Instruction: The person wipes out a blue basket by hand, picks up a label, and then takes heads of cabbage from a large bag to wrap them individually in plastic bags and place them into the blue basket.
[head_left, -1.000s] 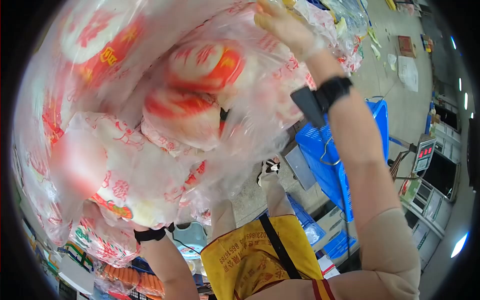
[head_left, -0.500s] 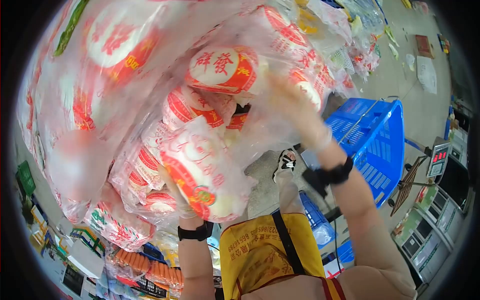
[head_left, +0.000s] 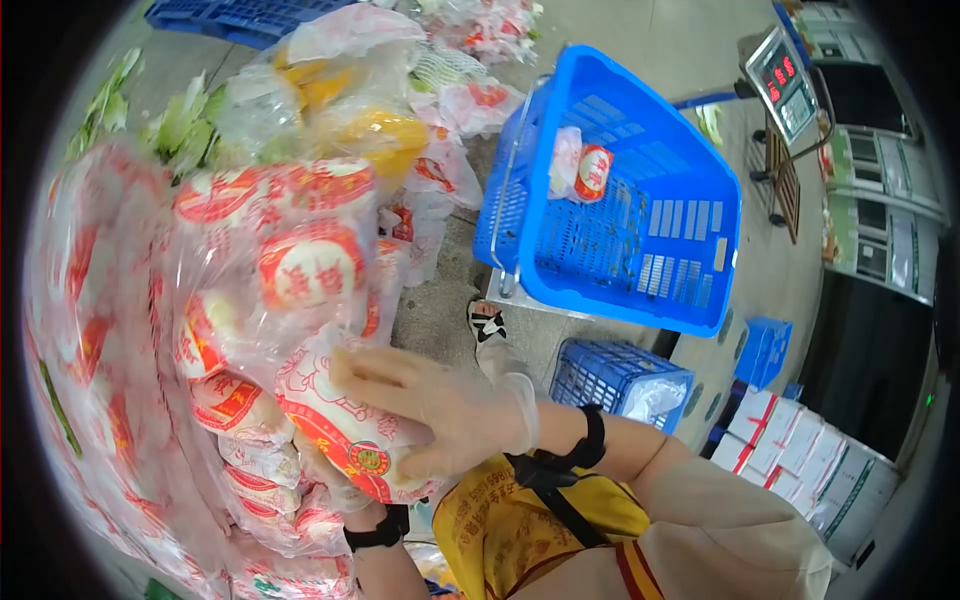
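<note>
A plump packet [head_left: 330, 400] in white plastic with red and orange print sits between my two gloved hands. My right hand [head_left: 440, 400] lies over its near side, fingers wrapped around it. My left hand [head_left: 335, 480] supports it from below and is mostly hidden behind it. Just beyond, a large clear plastic bag [head_left: 225, 260] holds several similar packets, one of them a round packet [head_left: 310, 265] with red print. A blue basket [head_left: 725, 250] stands to the right, with a small red-and-white packet [head_left: 592, 172] inside.
A scale display [head_left: 782, 80] with red digits stands behind the basket. A smaller blue crate [head_left: 600, 385] sits on the floor near my foot, and white boxes [head_left: 780, 440] are stacked at right. Plastic bags [head_left: 330, 100] and leaf scraps [head_left: 185, 120] lie at far left.
My view has turned right, bringing the basket nearer the middle. My right hand has come back from the big bag onto the packet that my left hand was holding.
</note>
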